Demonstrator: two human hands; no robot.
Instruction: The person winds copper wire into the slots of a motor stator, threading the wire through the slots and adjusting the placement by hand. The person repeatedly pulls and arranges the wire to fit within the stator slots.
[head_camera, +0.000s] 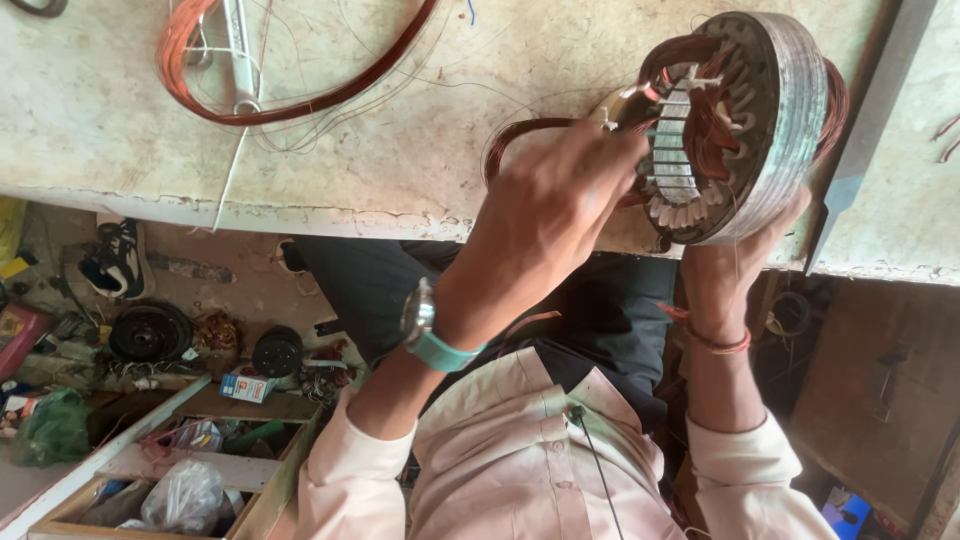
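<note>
A round motor stator (790, 110) with a laminated metal ring and copper windings stands tilted on edge at the rim of the worn bench (400, 170). My right hand (735, 265) grips it from below and behind, with a red thread around the wrist. My left hand (545, 215), with a watch on its wrist, reaches into the stator's bore. Its fingertips pinch the copper winding (520, 135) beside the white slot liners (672, 150). What the fingertips touch is partly hidden by the hand itself.
A large loop of copper wire (270, 105) and a white tube (240, 55) lie at the bench's far left. A metal bar (865, 140) leans at the right. Below are a shoe (118, 258), black round parts (150, 332) and a wooden tray (200, 480) with plastic bags.
</note>
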